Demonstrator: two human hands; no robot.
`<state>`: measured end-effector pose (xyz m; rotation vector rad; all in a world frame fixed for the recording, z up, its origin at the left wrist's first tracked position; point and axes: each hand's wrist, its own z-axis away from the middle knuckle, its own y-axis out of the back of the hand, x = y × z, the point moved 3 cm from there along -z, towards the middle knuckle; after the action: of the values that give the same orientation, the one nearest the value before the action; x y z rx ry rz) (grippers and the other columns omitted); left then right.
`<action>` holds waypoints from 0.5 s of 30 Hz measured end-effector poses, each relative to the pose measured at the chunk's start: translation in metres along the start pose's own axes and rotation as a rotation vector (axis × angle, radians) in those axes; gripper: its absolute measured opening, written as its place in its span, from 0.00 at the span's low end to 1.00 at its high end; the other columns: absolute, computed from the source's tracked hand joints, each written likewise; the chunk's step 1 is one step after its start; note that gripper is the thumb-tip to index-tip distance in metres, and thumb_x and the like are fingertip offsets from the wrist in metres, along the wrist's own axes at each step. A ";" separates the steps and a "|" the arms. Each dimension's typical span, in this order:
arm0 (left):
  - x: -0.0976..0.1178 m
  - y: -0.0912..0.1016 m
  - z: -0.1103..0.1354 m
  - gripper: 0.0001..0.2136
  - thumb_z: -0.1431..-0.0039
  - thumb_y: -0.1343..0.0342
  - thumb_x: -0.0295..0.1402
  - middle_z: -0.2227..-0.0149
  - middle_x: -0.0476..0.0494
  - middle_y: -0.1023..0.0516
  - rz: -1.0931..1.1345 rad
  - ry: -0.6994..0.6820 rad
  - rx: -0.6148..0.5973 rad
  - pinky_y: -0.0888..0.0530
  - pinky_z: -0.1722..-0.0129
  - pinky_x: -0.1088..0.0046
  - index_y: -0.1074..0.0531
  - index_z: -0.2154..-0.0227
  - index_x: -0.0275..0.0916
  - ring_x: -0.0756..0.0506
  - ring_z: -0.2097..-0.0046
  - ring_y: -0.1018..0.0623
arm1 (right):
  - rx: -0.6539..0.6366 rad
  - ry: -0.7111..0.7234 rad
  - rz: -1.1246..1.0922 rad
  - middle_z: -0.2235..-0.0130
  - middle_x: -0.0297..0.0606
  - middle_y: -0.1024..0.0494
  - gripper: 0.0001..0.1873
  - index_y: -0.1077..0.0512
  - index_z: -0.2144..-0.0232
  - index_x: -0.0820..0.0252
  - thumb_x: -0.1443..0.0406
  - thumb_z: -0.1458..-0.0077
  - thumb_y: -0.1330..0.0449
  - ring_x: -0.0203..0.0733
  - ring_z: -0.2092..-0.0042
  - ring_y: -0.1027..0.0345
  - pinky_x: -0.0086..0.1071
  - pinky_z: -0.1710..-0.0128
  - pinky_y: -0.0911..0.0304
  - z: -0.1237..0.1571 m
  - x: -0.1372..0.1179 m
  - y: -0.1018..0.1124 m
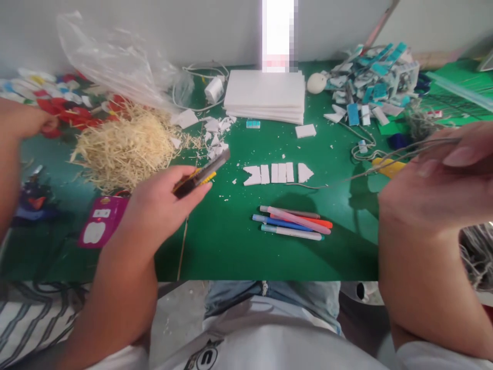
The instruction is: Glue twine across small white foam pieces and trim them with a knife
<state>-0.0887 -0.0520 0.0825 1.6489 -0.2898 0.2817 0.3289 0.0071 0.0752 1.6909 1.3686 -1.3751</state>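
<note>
Green tabletop [231,257], near edge running straight across in front of a seated person; far edge set against a pale wall, left end cut off by the frame. Left hand [169,192]: clamped on a black-and-yellow utility knife [202,173], its tip toward the far edge, near a heap of white scraps [217,134]; part of the handle is covered by the fingers. Right hand [435,177]: near the tabletop's right end, fingers closed on a grey cord [351,178], fingertips blurred and partly cut off by the frame. The cord runs left to a row of white pieces [276,173] at the middle of the tabletop, six in count, one notched, one pointed; whether it passes under or through them cannot be told. Pens [292,223], several, overlapping, lie between the row and the near edge; those underneath are partly hidden. White sheets [265,95], stacked, stand at the far edge. Straw heap [127,146], left half. Purple object [100,223], partly covered by the left forearm. Yellow object [387,166], largely concealed behind the right hand. Blue-and-white pieces [373,85], heaped at the far right corner, too jumbled to count. Another person's hand [36,122], entering at the left edge, partly cut off; its hold cannot be told. Room for moving: a green strip between pens and near edge, another between knife and row, lightly crumbed.
</note>
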 end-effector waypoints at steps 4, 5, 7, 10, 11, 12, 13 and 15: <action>-0.004 -0.017 0.023 0.15 0.25 0.45 0.43 0.60 0.50 0.12 0.268 -0.008 -0.176 0.21 0.63 0.75 0.18 0.48 0.41 0.47 0.64 0.19 | 0.071 0.488 0.009 0.73 0.30 0.29 0.13 0.21 0.70 0.52 0.59 0.33 0.39 0.28 0.78 0.36 0.28 0.79 0.39 0.015 -0.008 -0.011; -0.005 -0.020 0.027 0.17 0.26 0.47 0.43 0.58 0.48 0.12 0.328 -0.004 -0.215 0.20 0.60 0.74 0.18 0.47 0.41 0.46 0.62 0.18 | 0.067 0.501 -0.028 0.71 0.30 0.25 0.13 0.21 0.70 0.52 0.60 0.32 0.39 0.27 0.78 0.34 0.27 0.80 0.38 0.017 -0.008 -0.019; -0.007 -0.024 0.032 0.22 0.28 0.47 0.45 0.53 0.45 0.11 0.416 0.001 -0.237 0.19 0.55 0.72 0.18 0.43 0.40 0.45 0.57 0.17 | 0.136 0.569 -0.094 0.69 0.27 0.20 0.17 0.21 0.72 0.50 0.64 0.31 0.43 0.25 0.78 0.34 0.23 0.81 0.39 0.022 -0.009 -0.034; -0.010 -0.027 0.035 0.26 0.29 0.49 0.45 0.47 0.40 0.14 0.409 0.020 -0.249 0.20 0.46 0.67 0.20 0.37 0.39 0.42 0.49 0.17 | 0.216 0.657 -0.222 0.70 0.26 0.19 0.17 0.15 0.69 0.50 0.69 0.33 0.41 0.21 0.80 0.38 0.17 0.84 0.45 0.026 -0.011 -0.052; -0.011 -0.027 0.035 0.27 0.29 0.50 0.44 0.46 0.39 0.15 0.390 0.027 -0.260 0.20 0.43 0.66 0.21 0.35 0.38 0.42 0.47 0.17 | 0.195 0.660 -0.220 0.71 0.24 0.19 0.17 0.15 0.69 0.49 0.68 0.32 0.41 0.21 0.80 0.37 0.17 0.85 0.44 0.026 -0.012 -0.056; -0.011 -0.028 0.036 0.28 0.28 0.51 0.43 0.44 0.38 0.16 0.375 0.031 -0.274 0.21 0.40 0.65 0.24 0.32 0.37 0.42 0.45 0.18 | 0.180 0.647 -0.212 0.71 0.23 0.19 0.16 0.15 0.69 0.48 0.67 0.32 0.39 0.21 0.81 0.37 0.16 0.85 0.44 0.027 -0.014 -0.059; -0.012 -0.029 0.037 0.28 0.27 0.52 0.42 0.42 0.37 0.17 0.370 0.031 -0.286 0.23 0.37 0.64 0.26 0.30 0.37 0.42 0.42 0.19 | 0.177 0.622 -0.197 0.72 0.22 0.20 0.15 0.15 0.69 0.47 0.66 0.32 0.37 0.21 0.81 0.37 0.16 0.85 0.43 0.027 -0.015 -0.060; -0.013 -0.031 0.039 0.29 0.25 0.54 0.40 0.36 0.36 0.20 0.384 0.025 -0.311 0.26 0.31 0.62 0.31 0.26 0.37 0.42 0.36 0.21 | 0.211 0.554 -0.192 0.73 0.20 0.21 0.13 0.15 0.72 0.45 0.65 0.35 0.34 0.21 0.81 0.38 0.15 0.86 0.43 0.028 -0.017 -0.059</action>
<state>-0.0895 -0.0872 0.0453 1.2755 -0.6026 0.5182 0.2647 -0.0045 0.0922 2.2457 1.7713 -1.2322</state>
